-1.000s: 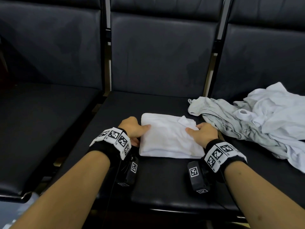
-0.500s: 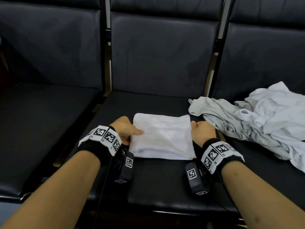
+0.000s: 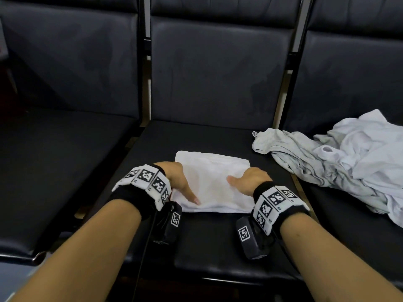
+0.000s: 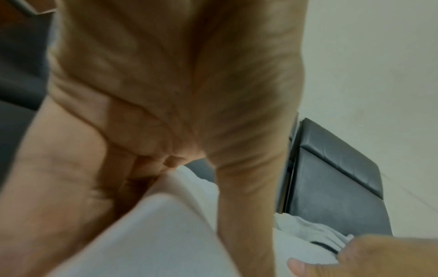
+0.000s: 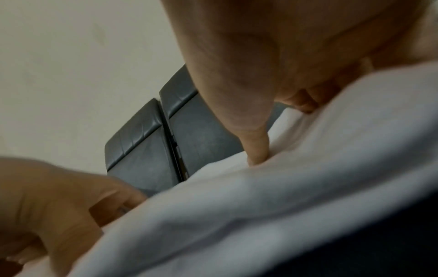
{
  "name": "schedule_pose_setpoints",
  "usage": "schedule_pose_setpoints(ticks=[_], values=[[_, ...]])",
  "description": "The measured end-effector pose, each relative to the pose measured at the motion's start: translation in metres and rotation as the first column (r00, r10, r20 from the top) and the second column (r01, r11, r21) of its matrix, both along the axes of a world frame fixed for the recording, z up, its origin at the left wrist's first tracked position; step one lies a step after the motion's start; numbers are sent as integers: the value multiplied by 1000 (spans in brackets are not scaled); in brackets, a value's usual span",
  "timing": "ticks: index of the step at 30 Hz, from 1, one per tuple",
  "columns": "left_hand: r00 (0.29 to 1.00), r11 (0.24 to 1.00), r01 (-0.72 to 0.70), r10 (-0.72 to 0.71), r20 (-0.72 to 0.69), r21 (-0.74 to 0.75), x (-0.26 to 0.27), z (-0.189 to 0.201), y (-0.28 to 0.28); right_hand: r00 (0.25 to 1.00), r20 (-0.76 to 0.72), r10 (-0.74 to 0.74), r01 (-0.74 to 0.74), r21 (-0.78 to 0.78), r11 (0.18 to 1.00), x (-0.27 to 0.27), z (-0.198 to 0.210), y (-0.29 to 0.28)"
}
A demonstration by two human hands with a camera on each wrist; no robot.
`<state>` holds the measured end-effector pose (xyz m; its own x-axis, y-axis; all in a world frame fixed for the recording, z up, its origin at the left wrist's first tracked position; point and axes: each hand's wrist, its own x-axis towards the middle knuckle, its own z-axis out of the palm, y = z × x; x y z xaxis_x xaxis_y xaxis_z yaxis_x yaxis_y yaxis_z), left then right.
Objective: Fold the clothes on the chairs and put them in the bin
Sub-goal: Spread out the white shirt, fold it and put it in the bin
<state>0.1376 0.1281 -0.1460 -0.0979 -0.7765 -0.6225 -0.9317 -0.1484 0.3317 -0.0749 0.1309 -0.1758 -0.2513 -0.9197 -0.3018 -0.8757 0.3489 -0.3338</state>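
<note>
A folded white garment [image 3: 213,171] lies flat on the seat of the middle black chair [image 3: 196,136]. My left hand [image 3: 185,188] grips its left edge, the thumb lying on top and the fingers tucked under the cloth. My right hand [image 3: 244,182] grips the right edge the same way. In the left wrist view my left hand [image 4: 166,93] closes on the white garment [image 4: 154,234]. In the right wrist view the thumb of my right hand [image 5: 260,75] presses into the garment [image 5: 260,206]. No bin is in view.
A loose pile of grey and white clothes [image 3: 338,162] covers the seat of the right chair and spills onto the middle seat's right edge. The left chair seat [image 3: 54,160] is bare. Metal frame gaps separate the seats.
The raised flap on the garment's top right has been pressed flat. Both hands slid from its top to its side edges and now grip it with thumbs on top.
</note>
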Motion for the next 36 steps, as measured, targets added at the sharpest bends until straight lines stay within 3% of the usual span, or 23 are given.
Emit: schedule_pose_setpoints(ticks=[2, 4, 6, 8, 11, 14, 20, 24, 29, 33, 36], values=[[996, 998, 49, -47, 79, -27, -3, 1, 1, 999, -33, 33, -32, 43, 999, 6, 1, 2], [998, 999, 34, -34, 47, 8, -1, 2, 2, 999, -21, 45, -43, 56, 997, 9, 2, 3], [992, 997, -62, 67, -110, 41, 7, -2, 1, 998, 56, 25, -26, 16, 1000, 11, 3, 2], [921, 970, -228, 241, -307, 79, 10, -4, 1, 986, 163, -20, 31, -61, 998, 11, 3, 1], [823, 899, -436, 381, -421, -39, 5, -14, -2, 958, 270, -98, 123, -80, 989, 11, -1, 0], [812, 855, -505, 423, -401, -120, 2, -27, -6, 940, 283, -191, 211, -43, 977, 14, -5, 0], [936, 877, -342, 287, -204, -338, -6, -35, -1, 910, 345, -229, 282, -113, 953, 28, -9, -4], [925, 821, -361, 258, -278, -442, 11, -23, 10, 884, 445, -145, 285, -266, 921, 40, -2, -1], [917, 694, -394, 254, -308, -602, 76, 14, 44, 871, 485, 71, 163, -424, 891, 79, 29, 20], [874, 576, -485, 298, -384, -658, 140, 53, 83, 831, 497, 248, 61, -526, 848, 139, 71, 38], [856, 490, -511, 366, -365, -707, 191, 84, 124, 794, 483, 369, -18, -588, 808, 196, 107, 52]])
